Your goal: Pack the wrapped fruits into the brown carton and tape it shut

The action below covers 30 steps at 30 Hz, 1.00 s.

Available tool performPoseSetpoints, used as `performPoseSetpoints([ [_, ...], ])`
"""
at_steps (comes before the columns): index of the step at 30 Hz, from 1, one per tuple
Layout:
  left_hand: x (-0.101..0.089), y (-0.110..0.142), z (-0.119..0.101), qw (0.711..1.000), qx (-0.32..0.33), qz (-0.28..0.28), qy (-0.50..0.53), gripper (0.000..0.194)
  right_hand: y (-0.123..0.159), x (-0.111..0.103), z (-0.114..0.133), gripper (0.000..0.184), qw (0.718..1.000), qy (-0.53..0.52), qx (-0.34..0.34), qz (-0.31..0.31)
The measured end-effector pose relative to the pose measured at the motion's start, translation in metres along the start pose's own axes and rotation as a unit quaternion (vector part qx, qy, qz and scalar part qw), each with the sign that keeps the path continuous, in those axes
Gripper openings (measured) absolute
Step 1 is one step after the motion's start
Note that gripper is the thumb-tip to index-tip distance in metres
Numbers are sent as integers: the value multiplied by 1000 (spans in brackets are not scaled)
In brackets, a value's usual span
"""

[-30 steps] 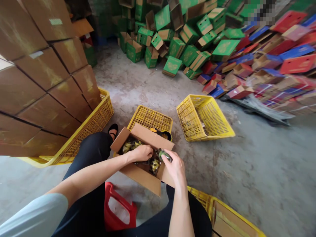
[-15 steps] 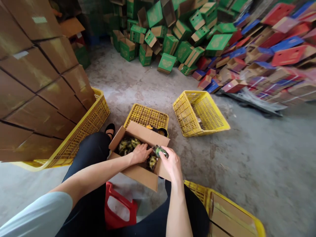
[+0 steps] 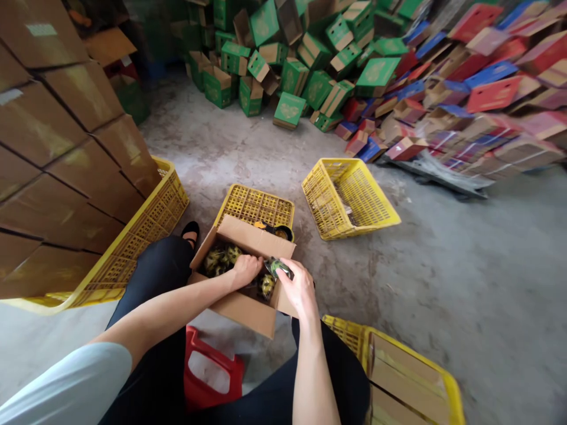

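Observation:
My right hand holds a green fruit in clear plastic wrap over the right end of an open cardboard box. My left hand reaches over the middle of the box with its fingers closed, close to the loose end of that wrap. Whatever those fingers pinch, if anything, is too small to make out. Inside the box lie wrapped yellow-green fruits at the left, and another wrapped fruit sits below my right hand.
Behind the box is an upturned yellow crate with a tape dispenser on it. A yellow crate stands to the right. Stacked cartons rise at left; green boxes pile up behind. A red stool is below.
My left fingers, stretched toward the wrapped fruit before, have curled closed. My right hand still holds the green fruit. The whole view has shifted slightly.

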State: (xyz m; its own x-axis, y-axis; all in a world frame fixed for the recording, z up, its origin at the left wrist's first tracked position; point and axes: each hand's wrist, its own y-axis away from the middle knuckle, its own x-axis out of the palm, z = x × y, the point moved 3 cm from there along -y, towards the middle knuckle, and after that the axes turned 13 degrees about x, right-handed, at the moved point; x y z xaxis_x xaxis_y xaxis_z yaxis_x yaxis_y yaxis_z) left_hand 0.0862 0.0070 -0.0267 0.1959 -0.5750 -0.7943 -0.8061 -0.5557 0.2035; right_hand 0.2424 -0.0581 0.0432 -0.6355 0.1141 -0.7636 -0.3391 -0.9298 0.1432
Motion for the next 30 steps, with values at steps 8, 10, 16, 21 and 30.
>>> performPoseSetpoints([
  [8, -25, 16, 0, 998, 6, 5, -63, 28, 2, 3, 5, 37, 999, 39, -14, 12],
  [10, -36, 22, 0, 997, 27, -12, -76, 26, 3, 5, 9, 37, 997, 78, -9, 1],
  [16, -75, 40, 4, 983, 69, -106, -130, 24, 9, 13, 31, 26, 973, 226, -6, -41],
  [21, -102, 54, 10, 971, 91, -214, -54, 21, 16, 28, 48, 27, 932, 362, -7, -25],
  [30, -114, 55, 31, 916, -10, -294, 271, 20, 14, 50, 38, 43, 956, 291, -23, 38],
])
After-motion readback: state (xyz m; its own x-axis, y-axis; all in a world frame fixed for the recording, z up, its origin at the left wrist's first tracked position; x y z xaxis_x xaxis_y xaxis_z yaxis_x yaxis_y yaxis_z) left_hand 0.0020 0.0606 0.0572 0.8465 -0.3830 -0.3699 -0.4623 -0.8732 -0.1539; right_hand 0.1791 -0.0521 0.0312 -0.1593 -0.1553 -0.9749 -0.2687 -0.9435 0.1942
